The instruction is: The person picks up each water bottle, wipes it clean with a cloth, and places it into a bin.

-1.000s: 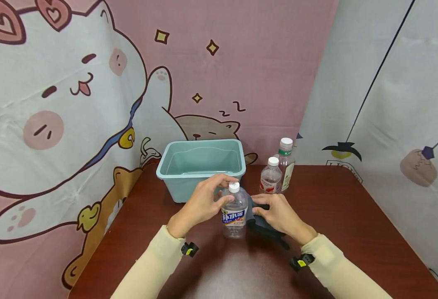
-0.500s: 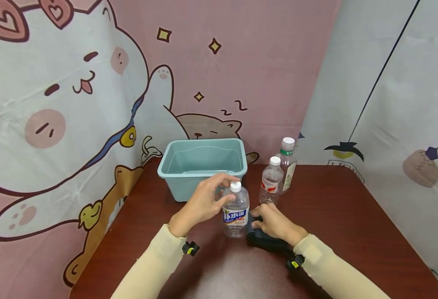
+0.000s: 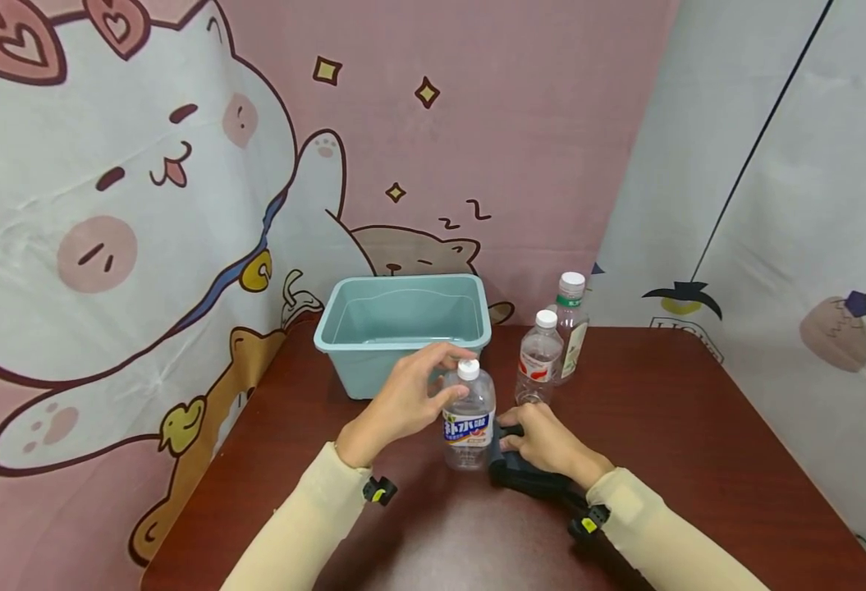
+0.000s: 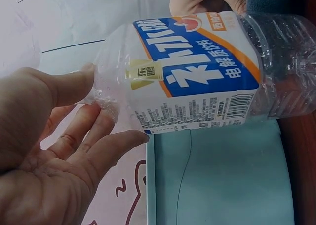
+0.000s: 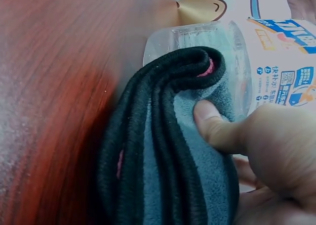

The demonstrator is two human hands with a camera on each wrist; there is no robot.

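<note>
My left hand (image 3: 403, 398) holds a clear plastic bottle (image 3: 469, 428) near its neck, thumb on one side and fingers on the other. This bottle stands upright on the table, with a white cap (image 3: 468, 369) and a blue and white label (image 4: 192, 62). Just right of it, my right hand (image 3: 549, 443) grips a folded dark grey cloth (image 3: 529, 480) with black edging. In the right wrist view the thumb presses on the grey face of the cloth (image 5: 168, 131), whose folded layers lie against the bottle (image 5: 197, 37) or very close to it.
A light blue-green plastic tub (image 3: 403, 349) stands behind the left hand. Two more capped clear bottles stand behind the right hand, a shorter one (image 3: 538, 361) and a taller one (image 3: 571, 336). A printed curtain (image 3: 536, 123) hangs behind the reddish-brown table (image 3: 684, 427).
My right hand has come down and nearer with the cloth, which lies more compactly beside the bottle. The left hand and its bottle keep their place. Little differs over the last half second.
</note>
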